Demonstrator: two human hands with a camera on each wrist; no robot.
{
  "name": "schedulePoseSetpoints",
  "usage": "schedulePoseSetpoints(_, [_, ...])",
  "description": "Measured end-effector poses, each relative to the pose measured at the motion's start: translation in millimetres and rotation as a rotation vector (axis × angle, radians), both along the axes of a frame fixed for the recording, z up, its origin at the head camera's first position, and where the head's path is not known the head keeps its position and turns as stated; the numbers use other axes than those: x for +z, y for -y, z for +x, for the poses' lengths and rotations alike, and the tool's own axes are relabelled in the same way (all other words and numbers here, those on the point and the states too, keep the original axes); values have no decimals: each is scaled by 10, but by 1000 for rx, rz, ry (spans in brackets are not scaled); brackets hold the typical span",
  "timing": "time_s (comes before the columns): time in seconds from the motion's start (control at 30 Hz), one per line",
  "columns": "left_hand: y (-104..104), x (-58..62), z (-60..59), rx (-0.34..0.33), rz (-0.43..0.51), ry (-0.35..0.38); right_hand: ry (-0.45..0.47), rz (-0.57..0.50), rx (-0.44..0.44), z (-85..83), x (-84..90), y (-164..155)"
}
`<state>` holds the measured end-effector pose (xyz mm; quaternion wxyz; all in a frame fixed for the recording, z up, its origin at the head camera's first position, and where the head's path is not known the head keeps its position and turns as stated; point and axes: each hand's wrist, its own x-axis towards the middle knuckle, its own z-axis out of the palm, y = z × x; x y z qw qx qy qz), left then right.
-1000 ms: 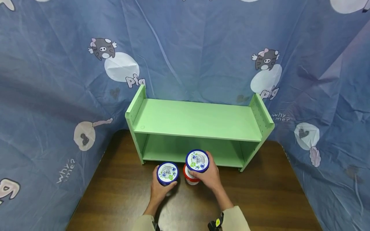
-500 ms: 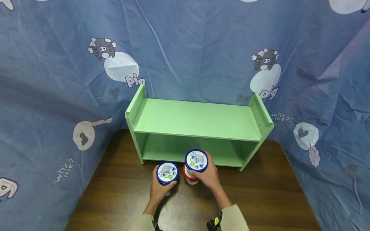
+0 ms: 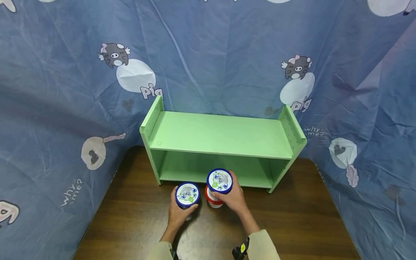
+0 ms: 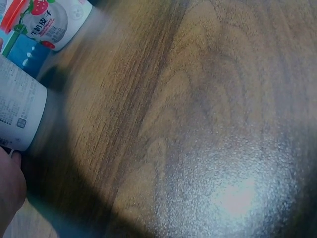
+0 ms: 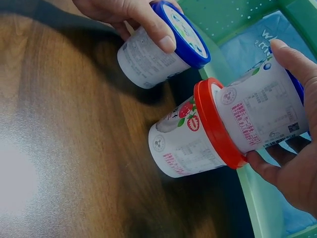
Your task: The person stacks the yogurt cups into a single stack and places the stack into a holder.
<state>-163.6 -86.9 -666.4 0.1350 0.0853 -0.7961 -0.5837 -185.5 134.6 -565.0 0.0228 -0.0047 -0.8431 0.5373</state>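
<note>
My left hand (image 3: 177, 215) grips a white tub with a blue lid (image 3: 187, 194), printed with blueberries, which stands upright on the table. In the right wrist view, its thumb lies over that tub's lid edge (image 5: 187, 34). My right hand (image 3: 235, 198) holds a second blue-lidded tub (image 5: 262, 109), thumb and fingers on opposite sides. This tub's base sits on the red lid of a strawberry-printed tub (image 5: 185, 144), which stands on the table between both hands. From the head camera, the upper tub hides much of the red lid. Only part of the left tub (image 4: 20, 106) enters the left wrist view.
A light green two-level shelf (image 3: 221, 133) stands just behind the tubs, its front edge close to them. Brown wooden table (image 3: 292, 220) extends to both sides. Blue cloth (image 3: 211, 65) with pig prints hangs behind and around.
</note>
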Motion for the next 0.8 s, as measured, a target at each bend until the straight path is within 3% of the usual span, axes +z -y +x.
schedulePoseSetpoints(0.23, [4, 18, 10, -7, 11, 6, -2, -6, 3, 12, 8, 5])
schedulePoseSetpoints(0.57, [41, 62, 35, -39, 125, 16, 14, -17, -3, 24, 2, 14])
schedulePoseSetpoints(0.8, [89, 138, -3, -24, 98, -27, 16, 3, -6, 11, -17, 4])
